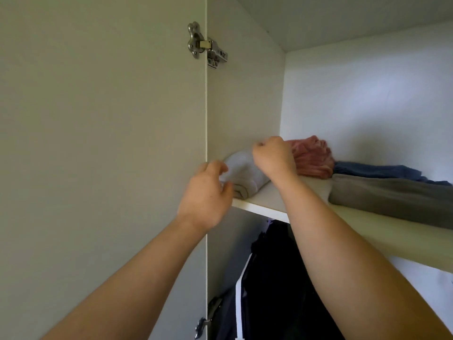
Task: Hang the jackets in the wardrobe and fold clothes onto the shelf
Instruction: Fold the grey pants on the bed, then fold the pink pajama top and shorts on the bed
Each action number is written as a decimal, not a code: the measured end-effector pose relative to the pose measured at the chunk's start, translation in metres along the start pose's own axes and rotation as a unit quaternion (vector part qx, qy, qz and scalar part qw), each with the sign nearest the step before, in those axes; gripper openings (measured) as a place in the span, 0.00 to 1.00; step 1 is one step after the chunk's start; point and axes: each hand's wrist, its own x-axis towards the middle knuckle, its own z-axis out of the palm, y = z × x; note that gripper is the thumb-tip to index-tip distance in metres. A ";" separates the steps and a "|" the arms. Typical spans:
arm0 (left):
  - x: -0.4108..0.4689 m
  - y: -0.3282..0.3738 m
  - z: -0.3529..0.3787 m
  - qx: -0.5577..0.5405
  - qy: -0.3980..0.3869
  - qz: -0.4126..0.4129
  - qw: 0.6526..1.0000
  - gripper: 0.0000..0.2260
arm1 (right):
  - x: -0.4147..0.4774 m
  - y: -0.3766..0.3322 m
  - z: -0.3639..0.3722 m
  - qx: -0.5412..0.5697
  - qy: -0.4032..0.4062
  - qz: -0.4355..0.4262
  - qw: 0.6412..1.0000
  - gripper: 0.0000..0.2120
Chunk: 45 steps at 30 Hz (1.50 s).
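Folded grey garment (245,174) lies at left end of shelf (267,207), against the wardrobe side. Left hand (208,195), fingers curled loosely, touches its front edge; right hand (274,158), fisted, rests above. Pink folded cloth (311,155) just beside

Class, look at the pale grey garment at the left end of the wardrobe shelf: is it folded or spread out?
Folded. The pale grey garment sits as a compact bundle on the shelf, its layered edges showing at the front.
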 end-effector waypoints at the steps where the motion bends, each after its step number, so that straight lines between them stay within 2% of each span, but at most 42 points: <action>1: -0.014 0.003 -0.011 -0.006 0.023 0.001 1.000 0.11 | -0.016 -0.004 -0.004 0.011 0.013 -0.022 1.000 0.16; 4: -0.072 0.016 -0.045 -0.009 0.085 -0.015 0.996 0.08 | -0.077 -0.014 -0.019 0.103 0.041 -0.087 0.990 0.23; 8: -0.161 0.026 -0.090 0.001 0.139 -0.041 0.989 0.05 | -0.168 -0.034 -0.035 0.227 0.017 -0.144 0.963 0.22; 12: -0.257 0.020 -0.135 0.037 0.152 -0.092 0.983 0.03 | -0.264 -0.055 -0.028 0.322 -0.146 -0.214 0.911 0.21; 17: -0.374 0.015 -0.192 0.127 0.203 -0.208 0.948 0.07 | -0.367 -0.088 -0.013 0.372 -0.335 -0.315 0.806 0.21; 22: -0.494 0.008 -0.228 0.205 0.267 -0.375 0.864 0.08 | -0.464 -0.134 0.012 0.337 -0.485 -0.388 0.707 0.24; 26: -0.576 -0.001 -0.241 0.196 0.294 -0.498 0.792 0.10 | -0.544 -0.165 0.041 0.265 -0.578 -0.428 0.643 0.24; 30: -0.663 -0.025 -0.255 0.208 0.249 -0.617 0.717 0.10 | -0.633 -0.190 0.068 0.187 -0.662 -0.437 0.579 0.25; 34: -0.769 -0.056 -0.277 0.198 0.209 -0.732 0.618 0.08 | -0.728 -0.210 0.096 0.110 -0.735 -0.428 0.514 0.23; 37: -0.852 -0.078 -0.290 0.186 0.172 -0.794 0.553 0.07 | -0.800 -0.218 0.117 0.056 -0.785 -0.420 0.453 0.23; 39: -0.903 -0.091 -0.296 0.174 0.157 -0.825 0.515 0.08 | -0.850 -0.213 0.135 0.025 -0.806 -0.411 0.424 0.25; 45: -1.035 -0.141 -0.303 0.156 0.048 -0.881 0.443 0.12 | -0.978 -0.178 0.186 -0.072 -0.839 -0.393 0.371 0.26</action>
